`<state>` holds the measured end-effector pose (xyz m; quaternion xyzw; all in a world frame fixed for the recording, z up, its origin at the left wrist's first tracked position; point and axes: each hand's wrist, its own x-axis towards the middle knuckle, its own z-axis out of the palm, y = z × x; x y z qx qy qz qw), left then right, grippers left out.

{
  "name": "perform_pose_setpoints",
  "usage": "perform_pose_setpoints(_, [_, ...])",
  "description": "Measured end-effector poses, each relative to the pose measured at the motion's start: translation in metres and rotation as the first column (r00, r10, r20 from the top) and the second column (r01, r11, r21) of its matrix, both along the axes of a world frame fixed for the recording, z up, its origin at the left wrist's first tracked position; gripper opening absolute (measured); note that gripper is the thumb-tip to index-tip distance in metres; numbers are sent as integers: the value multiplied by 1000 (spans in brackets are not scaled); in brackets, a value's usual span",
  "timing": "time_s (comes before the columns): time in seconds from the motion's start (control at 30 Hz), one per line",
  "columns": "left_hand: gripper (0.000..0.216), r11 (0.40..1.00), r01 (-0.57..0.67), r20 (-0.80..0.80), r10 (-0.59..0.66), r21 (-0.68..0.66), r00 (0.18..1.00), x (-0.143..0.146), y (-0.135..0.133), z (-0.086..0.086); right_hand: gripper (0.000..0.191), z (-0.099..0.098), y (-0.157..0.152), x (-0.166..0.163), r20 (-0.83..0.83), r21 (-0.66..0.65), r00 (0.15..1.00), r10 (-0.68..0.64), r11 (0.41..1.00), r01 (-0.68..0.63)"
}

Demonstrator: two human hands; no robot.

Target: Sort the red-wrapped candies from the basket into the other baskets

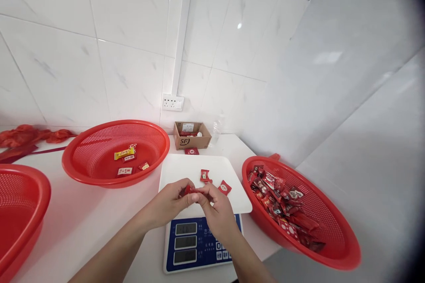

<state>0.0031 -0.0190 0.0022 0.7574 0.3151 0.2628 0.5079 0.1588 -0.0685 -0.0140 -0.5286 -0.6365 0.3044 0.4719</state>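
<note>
Together the left hand [168, 202] and right hand [217, 213] pinch a small red packet [188, 189] over the scale pan [186, 168], loose packets [225, 187] just beyond, a cardboard box [196, 142] farther off, a filled basket [349, 254] rightward.

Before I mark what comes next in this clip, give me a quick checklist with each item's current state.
1. Left hand and right hand both visible: ok.
2. Red packet held: ok, pinched between both hands' fingers.
3. White pan free of loose packets: not ok, some lie on it.
4. Reading on the scale's displays: cannot tell, too dim.
5. Right basket wholly over the table: not ok, it extends past the edge.
</note>
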Motion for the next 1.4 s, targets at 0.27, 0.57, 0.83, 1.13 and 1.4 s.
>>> perform_pose_setpoints(0.27, [30,998,-57,-174,61,30,983,-4,-3,11,29,1,4,27,211,-21,972,-105,993,112])
perform_pose_setpoints(0.57, [25,944,-90,-417,223,316,881,-2,7,-9,34,-12,19,45,646,-18,751,-141,980,199])
perform_pose_setpoints(0.83, [20,889,-92,-404,294,449,866,3,15,-21,24,-8,19,41,577,24,790,-209,971,239])
perform_pose_setpoints(1.13, [26,878,-96,-420,317,469,850,3,16,-23,38,-6,11,32,-357,-223,930,-93,975,11])
perform_pose_setpoints(1.4, [25,878,-81,-437,313,472,843,3,14,-23,36,-6,9,36,-541,-224,823,-172,973,56])
